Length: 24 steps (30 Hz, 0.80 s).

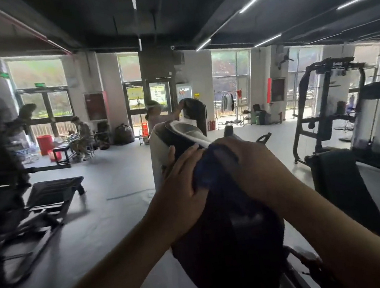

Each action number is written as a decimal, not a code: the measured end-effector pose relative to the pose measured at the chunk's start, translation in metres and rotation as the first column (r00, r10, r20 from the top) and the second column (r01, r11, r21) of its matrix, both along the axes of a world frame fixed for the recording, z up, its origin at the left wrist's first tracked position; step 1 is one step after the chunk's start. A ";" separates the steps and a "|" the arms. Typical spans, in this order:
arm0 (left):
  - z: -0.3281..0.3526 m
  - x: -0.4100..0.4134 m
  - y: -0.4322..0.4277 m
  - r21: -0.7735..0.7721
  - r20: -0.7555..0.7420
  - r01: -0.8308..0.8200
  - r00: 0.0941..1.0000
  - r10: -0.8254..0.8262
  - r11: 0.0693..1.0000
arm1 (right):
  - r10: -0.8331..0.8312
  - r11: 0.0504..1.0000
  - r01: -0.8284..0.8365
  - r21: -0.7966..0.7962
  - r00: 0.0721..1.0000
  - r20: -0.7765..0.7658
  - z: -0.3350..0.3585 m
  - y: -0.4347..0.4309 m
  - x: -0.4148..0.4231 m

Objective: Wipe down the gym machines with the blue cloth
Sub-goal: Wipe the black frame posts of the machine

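Note:
A dark padded gym machine (230, 248) with a white and black top housing (177, 133) stands right in front of me. The blue cloth (208, 170) is bunched on its upper part. My right hand (248, 165) lies over the cloth, fingers curled round it. My left hand (182, 181) rests beside it, fingers straight along the machine's dark top and touching the cloth's edge. Much of the cloth is hidden under both hands.
A black machine with a foot plate (52, 195) stands at the left, a black frame with a weight stack (371, 118) at the right. A person (156, 117) stands at a dark pad behind my machine. Another sits at a table (83, 137).

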<state>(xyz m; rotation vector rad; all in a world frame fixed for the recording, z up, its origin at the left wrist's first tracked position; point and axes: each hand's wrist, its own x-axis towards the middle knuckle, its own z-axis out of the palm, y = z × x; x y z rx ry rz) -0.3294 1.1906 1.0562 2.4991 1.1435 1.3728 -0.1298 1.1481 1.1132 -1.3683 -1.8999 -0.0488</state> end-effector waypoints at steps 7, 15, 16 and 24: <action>0.011 -0.039 0.041 0.012 0.068 0.059 0.996 -0.060 0.998 | 0.061 0.980 -0.008 -0.197 0.963 0.264 0.028 0.021 -0.031; 0.022 -0.089 0.135 -0.047 -0.022 0.191 0.981 -0.193 0.980 | -0.013 0.985 0.101 -0.143 0.857 0.516 0.051 0.065 -0.087; 0.022 -0.096 0.150 -0.061 -0.020 0.203 0.979 -0.205 0.977 | -0.009 0.986 0.094 -0.141 0.861 0.508 0.054 0.074 -0.095; 0.016 -0.150 0.269 0.061 -0.184 0.400 0.905 -0.384 0.914 | -0.197 0.933 0.323 -0.160 0.828 0.526 0.067 0.170 -0.164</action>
